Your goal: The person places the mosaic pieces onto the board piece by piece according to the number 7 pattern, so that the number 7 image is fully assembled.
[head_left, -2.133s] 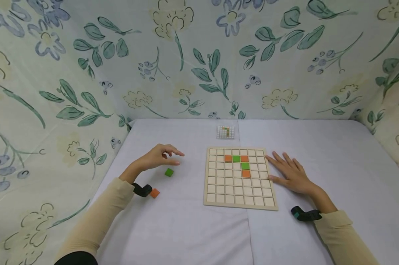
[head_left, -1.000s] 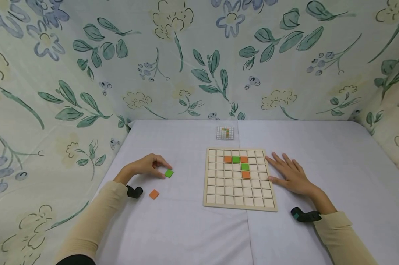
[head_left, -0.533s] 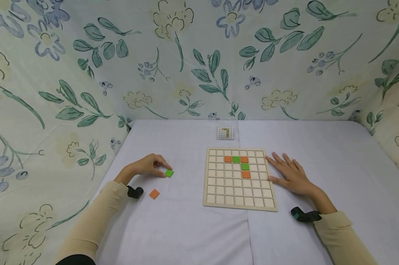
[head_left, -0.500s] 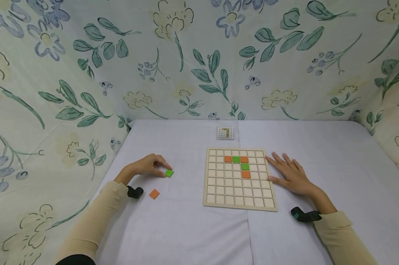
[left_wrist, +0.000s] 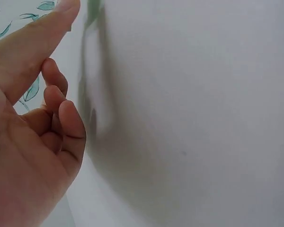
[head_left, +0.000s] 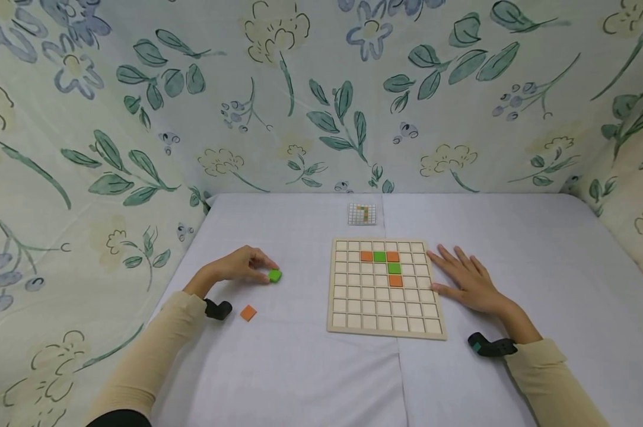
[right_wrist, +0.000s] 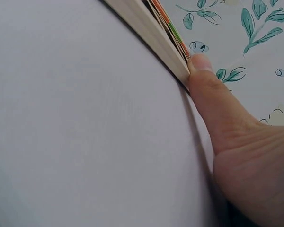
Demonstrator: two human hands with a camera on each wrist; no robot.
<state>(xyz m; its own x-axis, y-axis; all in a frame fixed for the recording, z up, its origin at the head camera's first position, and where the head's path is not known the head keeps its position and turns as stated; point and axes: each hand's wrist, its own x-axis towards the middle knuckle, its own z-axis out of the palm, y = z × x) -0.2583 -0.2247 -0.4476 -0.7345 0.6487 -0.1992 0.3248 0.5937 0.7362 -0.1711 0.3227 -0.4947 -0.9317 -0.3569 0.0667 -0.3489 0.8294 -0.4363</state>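
Observation:
In the head view my left hand [head_left: 241,264] pinches a green square tile [head_left: 275,276] between thumb and fingers, just over the cloth. The left wrist view shows the left hand [left_wrist: 38,113] with its other fingers curled in; only a sliver of green appears at the top. An orange square tile [head_left: 248,313] lies on the table below that hand. My right hand [head_left: 470,279] lies spread, thumb and fingertips touching the right edge of the wooden grid board [head_left: 361,305]. Orange and green tiles, such as a green tile [head_left: 394,268], form a bent line in the board's cells.
A small card [head_left: 362,214] with a printed grid and coloured pattern lies behind the board. White cloth [head_left: 279,373] covers the table. A floral curtain [head_left: 300,89] hangs at the back and sides. Each wrist wears a black camera mount [head_left: 492,346].
My left hand came down and back to the green tile, took it between thumb and fingers, and now has it slightly raised and tilted. The right hand stays at the board's edge.

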